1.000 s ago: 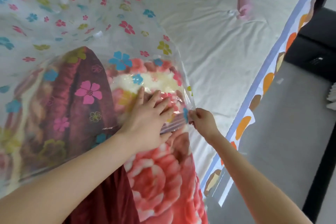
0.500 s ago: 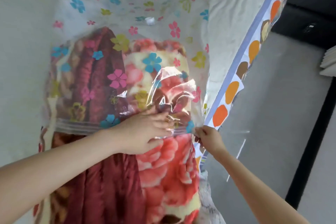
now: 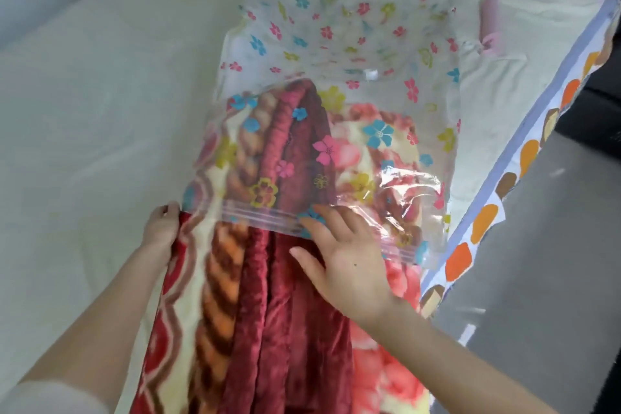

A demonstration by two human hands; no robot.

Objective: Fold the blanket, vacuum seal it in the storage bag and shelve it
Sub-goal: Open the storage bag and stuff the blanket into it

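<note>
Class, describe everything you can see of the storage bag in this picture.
The storage bag is clear, crinkly plastic printed with small pink, blue and yellow flowers. It lies on the bed's pale sheet, mouth toward the person. A ribbed zip strip runs along the open mouth. The folded blanket is partly inside; the far end is empty and rumpled, with a small valve showing. The left hand grips the mouth's left corner; the right hand lies flat across the zip strip and blanket.
</note>
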